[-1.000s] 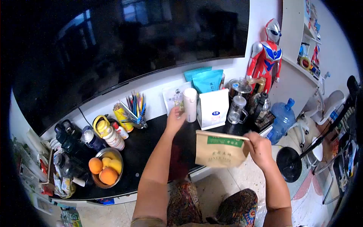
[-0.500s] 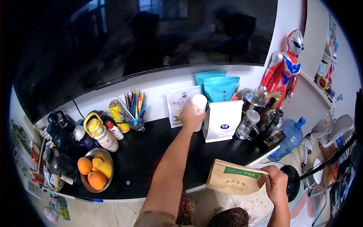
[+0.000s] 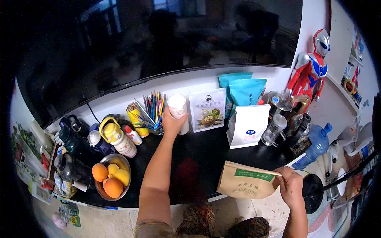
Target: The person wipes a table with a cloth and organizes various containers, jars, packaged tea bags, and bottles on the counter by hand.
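My left hand (image 3: 173,122) is wrapped round a white bottle (image 3: 177,104) with a pale lid, at the back of the black tabletop. The bottle is upright, between the pencil holder and a white printed pouch (image 3: 207,111). My right hand (image 3: 290,186) pinches the folded top corner of a brown paper bag (image 3: 249,180) with a green label, held in front of the table's edge. Behind it stands a white bag (image 3: 249,126) with a blue oval logo. Teal pouches (image 3: 248,93) lean against the wall.
Pencils in a holder (image 3: 152,113), a yellow-capped bottle (image 3: 119,139) and a metal bowl (image 3: 99,186) of fruit stand left. A glass pot (image 3: 274,131), dark kettle (image 3: 297,131), large blue water jug (image 3: 316,144) and toy figure (image 3: 310,73) are at right. A television (image 3: 158,39) hangs above.
My left hand has moved the white bottle leftward, from in front of the printed pouch to beside the pencils, uncovering the pouch. My right hand still holds the brown bag. The view has shifted slightly.
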`<state>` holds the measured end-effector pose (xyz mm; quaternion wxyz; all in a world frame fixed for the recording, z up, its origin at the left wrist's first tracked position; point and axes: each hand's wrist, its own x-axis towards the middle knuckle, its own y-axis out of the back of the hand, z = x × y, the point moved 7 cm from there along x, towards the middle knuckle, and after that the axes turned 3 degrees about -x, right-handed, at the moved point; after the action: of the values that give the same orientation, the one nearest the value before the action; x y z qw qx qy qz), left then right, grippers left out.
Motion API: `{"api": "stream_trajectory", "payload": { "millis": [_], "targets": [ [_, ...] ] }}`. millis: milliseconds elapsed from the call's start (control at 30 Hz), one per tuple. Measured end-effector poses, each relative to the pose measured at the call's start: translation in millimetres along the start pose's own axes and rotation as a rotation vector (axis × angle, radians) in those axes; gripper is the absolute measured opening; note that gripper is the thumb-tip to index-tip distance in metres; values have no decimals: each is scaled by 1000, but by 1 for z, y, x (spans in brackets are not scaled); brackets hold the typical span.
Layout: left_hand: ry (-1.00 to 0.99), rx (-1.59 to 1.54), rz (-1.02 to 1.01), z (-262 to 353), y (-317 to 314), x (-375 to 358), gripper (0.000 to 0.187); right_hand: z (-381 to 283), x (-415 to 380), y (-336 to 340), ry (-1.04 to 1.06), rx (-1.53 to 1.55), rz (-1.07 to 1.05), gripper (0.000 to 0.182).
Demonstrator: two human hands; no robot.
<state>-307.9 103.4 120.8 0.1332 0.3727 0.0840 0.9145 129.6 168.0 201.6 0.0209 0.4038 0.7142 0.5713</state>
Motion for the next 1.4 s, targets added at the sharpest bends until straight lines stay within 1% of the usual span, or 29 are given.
{"api": "stream_trajectory", "payload": {
  "millis": [100, 167, 200, 333, 400, 500, 533, 633, 767, 867, 967, 1000, 1033, 1100, 1167, 1233, 1300, 1333, 1367, 1400],
  "targets": [
    [-32, -35, 15, -6, -13, 11, 62, 1, 1, -6, -1, -13, -12, 7],
    [148, 81, 34, -11, -19, 15, 62, 2, 2, -9, 4, -29, -25, 8],
    [157, 49, 9, -15, -23, 19, 62, 1, 2, -8, 16, -30, -20, 9],
    [215, 63, 24, -25, -34, 22, 64, 1, 3, -7, 29, -28, -17, 10],
    [284, 222, 14, -41, -40, 23, 68, 0, 4, -5, 38, -33, -16, 10],
    [287, 208, -7, -50, -46, 24, 73, -1, 4, -2, 33, -21, -23, 10],
    [338, 212, -40, -52, -47, 25, 77, 0, 3, -2, 17, -4, -33, 10],
    [330, 224, -31, -54, -47, 27, 76, 1, 1, 1, 39, -7, 11, 11],
    [307, 198, -24, -70, -47, 25, 74, 2, 0, 2, 45, -27, 5, 11],
    [283, 154, -79, -65, -43, 18, 72, 3, -2, 2, 50, -34, 13, 11],
    [240, 234, -88, -37, -31, -6, 68, 4, -2, 5, 7, -29, -10, 10],
    [116, 206, -56, -25, -26, -19, 64, 5, -4, 6, 27, -40, 46, 10],
    [-9, 177, -24, -10, -20, -33, 60, 6, -3, 5, 18, -37, 51, 10],
    [287, -200, -407, 16, -25, -68, 49, 5, 0, 6, 44, -20, 78, 9],
    [214, -542, -803, 64, -28, -108, 42, 5, 6, 3, 18, -41, 60, 9],
    [155, -708, -930, 101, -26, -138, 37, -4, 14, 0, 99, -46, 88, 8],
    [17, -672, -953, 128, -22, -150, 37, -9, 20, -6, 100, -19, 116, 8],
    [84, -658, -898, 127, -21, -151, 34, -13, 24, -9, 132, -20, 127, 8],
    [83, -656, -902, 129, -20, -153, 34, -17, 28, -12, 166, -22, 139, 8],
    [205, -716, -802, 122, -17, -149, 30, -19, 31, -17, 174, -11, 125, 8]
  ]
}}
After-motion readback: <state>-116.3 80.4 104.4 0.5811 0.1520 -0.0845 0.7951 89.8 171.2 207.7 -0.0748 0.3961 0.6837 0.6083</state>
